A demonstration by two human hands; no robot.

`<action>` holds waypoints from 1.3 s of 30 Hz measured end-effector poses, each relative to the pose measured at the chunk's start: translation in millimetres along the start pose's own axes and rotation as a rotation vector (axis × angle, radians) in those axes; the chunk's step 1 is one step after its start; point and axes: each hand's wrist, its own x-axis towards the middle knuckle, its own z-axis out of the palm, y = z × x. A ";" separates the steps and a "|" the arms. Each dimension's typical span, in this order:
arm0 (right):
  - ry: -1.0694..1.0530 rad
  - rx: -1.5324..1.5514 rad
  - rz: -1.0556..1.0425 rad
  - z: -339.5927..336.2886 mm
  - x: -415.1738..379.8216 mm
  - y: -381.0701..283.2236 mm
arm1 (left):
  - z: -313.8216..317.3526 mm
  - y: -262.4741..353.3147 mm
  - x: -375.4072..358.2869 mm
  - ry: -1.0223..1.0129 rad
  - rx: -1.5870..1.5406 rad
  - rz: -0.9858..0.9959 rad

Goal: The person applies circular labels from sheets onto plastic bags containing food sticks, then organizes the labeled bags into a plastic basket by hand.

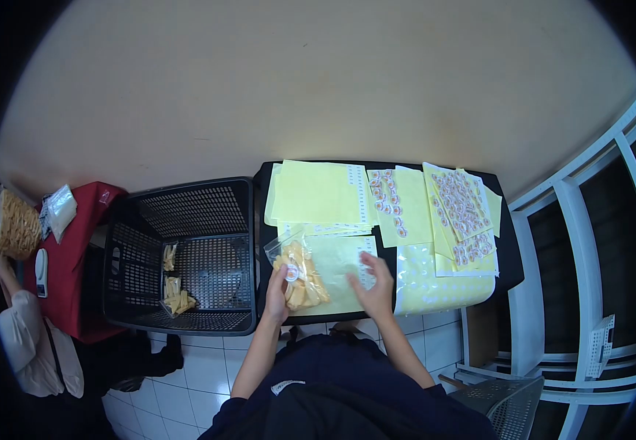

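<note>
Right now, the clear bag of yellow snacks (307,275) is between the two hands, but much closer to the left one. It sits over a pale yellow sheet (336,282) on the black counter (510,249). The left hand (277,297) grips the bag by its side, with the thumb on the front, just beside a round sticker (292,273). The right hand (373,286) is part open — thumb and fingers apart, and a bit blurry. It is over the right side of the sheet, near some small marks, and I can't tell if it touches the paper.

More sheets with round stickers (461,209) lie to the right. On the left, close by the counter, I see a big black basket (193,207) with small bags of snacks (178,301) in it. Past that — another person's sleeve (21,330), beside a red cloth (68,275).
</note>
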 end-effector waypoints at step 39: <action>0.407 -0.675 -0.200 13.9 32.5 49.8 | 8.8 -29.8 10.4 -0.105 0.175 0.023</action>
